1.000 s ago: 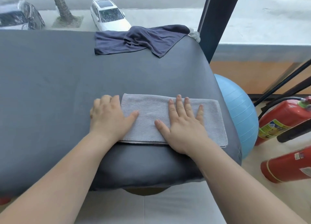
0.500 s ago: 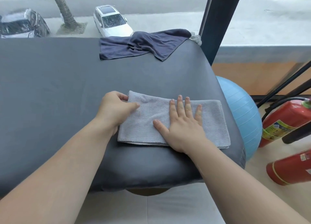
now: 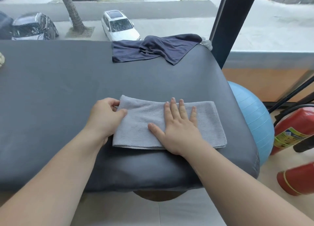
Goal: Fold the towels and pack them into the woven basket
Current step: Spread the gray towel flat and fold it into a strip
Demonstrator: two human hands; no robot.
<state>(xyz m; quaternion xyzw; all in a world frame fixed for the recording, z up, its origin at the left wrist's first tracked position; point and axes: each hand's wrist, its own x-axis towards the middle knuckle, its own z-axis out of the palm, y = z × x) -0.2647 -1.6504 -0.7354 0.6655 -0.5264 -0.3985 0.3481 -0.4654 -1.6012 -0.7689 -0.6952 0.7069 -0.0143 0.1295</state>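
Left hand (image 3: pixel 105 117): the left end of the folded grey towel (image 3: pixel 141 123) is being pinched, thumb on top, fingers curled under. Right hand (image 3: pixel 180 132), just right of that grip: the towel is being pressed onto the padded table (image 3: pixel 51 98) by straight fingers. Dark towel (image 3: pixel 153 50): being left crumpled well beyond the grip.
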